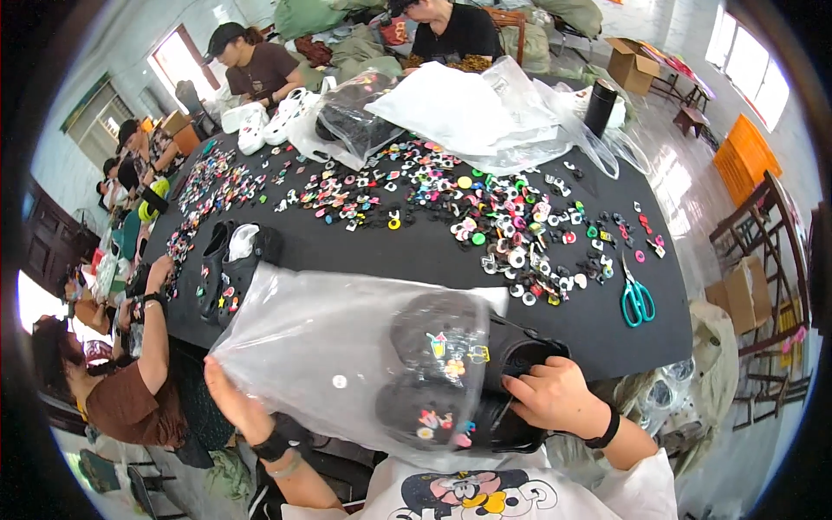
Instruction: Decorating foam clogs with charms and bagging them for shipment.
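Observation:
A pair of black clogs (510,340) with colourful charms lies partly inside a clear plastic bag (312,334), in front of me above the table's near edge. Through the film their toe ends show, while the heels stick out of the bag's right end. My right hand (559,400) is closed on the clogs at the heel openings. At the other end, my left hand (234,403) grips a corner of the bag and stretches the film out; some of its fingers are hidden. Another pair of black clogs (249,269) with charms stands behind the bag on the left.
Many loose charms (520,230) spread over the black table (381,251). Teal-handled scissors (637,299) lie on the right. Farther back are clear bags (472,108), white clogs (253,130) and a black bottle (600,108). A person (134,381) works at my left; others sit across.

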`<control>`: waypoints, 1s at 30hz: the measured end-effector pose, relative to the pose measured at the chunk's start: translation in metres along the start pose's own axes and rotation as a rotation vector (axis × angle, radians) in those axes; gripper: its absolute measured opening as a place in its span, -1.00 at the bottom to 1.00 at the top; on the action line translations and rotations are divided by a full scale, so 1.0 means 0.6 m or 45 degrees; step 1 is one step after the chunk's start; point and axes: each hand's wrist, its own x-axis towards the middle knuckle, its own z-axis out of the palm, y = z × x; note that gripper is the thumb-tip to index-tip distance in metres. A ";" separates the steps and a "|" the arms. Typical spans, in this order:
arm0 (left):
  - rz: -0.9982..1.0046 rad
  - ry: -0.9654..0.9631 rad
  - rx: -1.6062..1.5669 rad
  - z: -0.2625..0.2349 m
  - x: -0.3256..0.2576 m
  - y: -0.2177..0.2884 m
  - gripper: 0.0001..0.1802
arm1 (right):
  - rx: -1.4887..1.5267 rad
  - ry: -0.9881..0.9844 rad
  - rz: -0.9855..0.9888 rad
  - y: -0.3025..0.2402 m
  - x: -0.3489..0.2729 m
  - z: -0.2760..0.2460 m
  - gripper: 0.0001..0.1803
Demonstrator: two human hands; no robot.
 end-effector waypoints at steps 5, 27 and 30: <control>0.519 -0.285 0.763 -0.133 0.020 -0.011 0.16 | 0.001 -0.039 0.037 0.015 -0.018 -0.009 -0.60; 0.596 0.073 0.329 -0.305 -0.107 0.087 -0.45 | 0.051 0.145 0.290 0.011 0.267 0.067 -0.44; 0.369 0.146 0.196 -0.370 -0.140 0.053 -0.63 | 0.075 0.114 0.279 -0.026 0.254 0.006 -0.17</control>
